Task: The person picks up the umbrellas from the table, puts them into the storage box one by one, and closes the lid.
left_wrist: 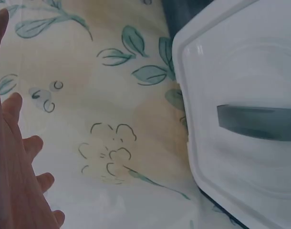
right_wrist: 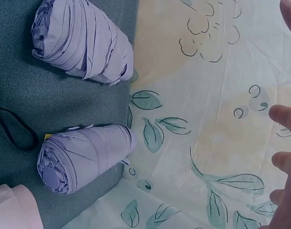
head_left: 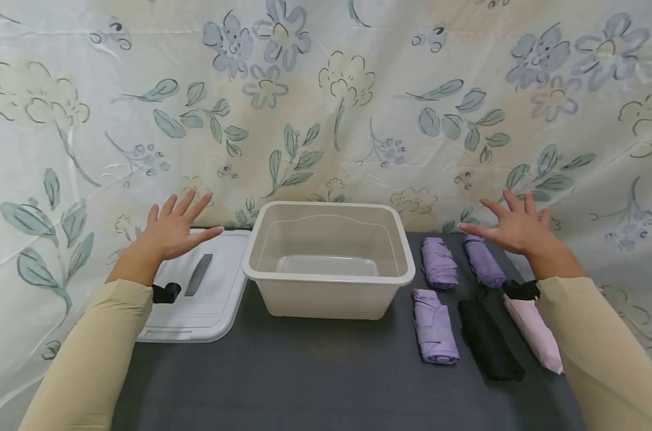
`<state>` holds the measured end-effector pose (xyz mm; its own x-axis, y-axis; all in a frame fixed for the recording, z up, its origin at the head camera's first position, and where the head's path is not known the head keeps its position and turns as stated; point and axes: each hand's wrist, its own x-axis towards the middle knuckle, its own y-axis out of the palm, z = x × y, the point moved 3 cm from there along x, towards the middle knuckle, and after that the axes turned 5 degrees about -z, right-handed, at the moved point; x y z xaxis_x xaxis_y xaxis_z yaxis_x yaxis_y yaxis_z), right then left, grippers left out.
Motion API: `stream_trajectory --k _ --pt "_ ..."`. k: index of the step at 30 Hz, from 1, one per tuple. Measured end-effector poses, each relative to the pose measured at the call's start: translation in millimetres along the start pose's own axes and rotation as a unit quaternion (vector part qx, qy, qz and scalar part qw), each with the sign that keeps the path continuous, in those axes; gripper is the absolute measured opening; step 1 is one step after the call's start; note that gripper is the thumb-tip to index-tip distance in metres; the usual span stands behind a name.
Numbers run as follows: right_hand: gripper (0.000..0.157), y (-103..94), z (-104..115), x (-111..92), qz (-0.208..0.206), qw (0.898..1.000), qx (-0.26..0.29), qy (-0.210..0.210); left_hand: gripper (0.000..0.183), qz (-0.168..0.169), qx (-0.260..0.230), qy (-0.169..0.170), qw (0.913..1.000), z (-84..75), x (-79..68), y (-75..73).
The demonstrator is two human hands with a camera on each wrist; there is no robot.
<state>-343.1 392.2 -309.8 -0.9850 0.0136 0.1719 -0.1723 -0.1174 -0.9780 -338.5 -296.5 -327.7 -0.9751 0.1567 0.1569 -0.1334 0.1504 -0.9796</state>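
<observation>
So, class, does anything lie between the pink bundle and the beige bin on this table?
Yes: first the black bundle, right beside the pink bundle, then the front lilac bundle, nearer the beige bin. Nothing visible covers the bin's open top.

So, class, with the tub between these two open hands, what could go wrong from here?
The right sleeve appears close to the pink bundle in the head view, so it might nudge it aside. The loose black cord beside the black bundle could snag on the nearby purple bundle. The lid lies beside the tub, near the left hand; a bump might slide it.
</observation>
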Motion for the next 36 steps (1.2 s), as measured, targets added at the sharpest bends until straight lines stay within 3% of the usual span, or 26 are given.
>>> stream_trajectory --k 10,22,36 --pt "0.106 -0.6 5 3 0.001 1.000 -0.006 -0.010 0.096 0.004 -0.013 0.003 0.9999 -5.6 -1.2 0.4" --pt "0.100 -0.6 12 3 -0.016 0.999 0.013 -0.036 0.092 -0.017 -0.027 0.034 0.9989 -24.6 -0.9 -5.4" --pt "0.091 2.4 34 -21 -0.049 0.992 0.094 -0.063 0.091 -0.063 -0.045 0.057 0.9954 -31.1 -9.4 4.3"
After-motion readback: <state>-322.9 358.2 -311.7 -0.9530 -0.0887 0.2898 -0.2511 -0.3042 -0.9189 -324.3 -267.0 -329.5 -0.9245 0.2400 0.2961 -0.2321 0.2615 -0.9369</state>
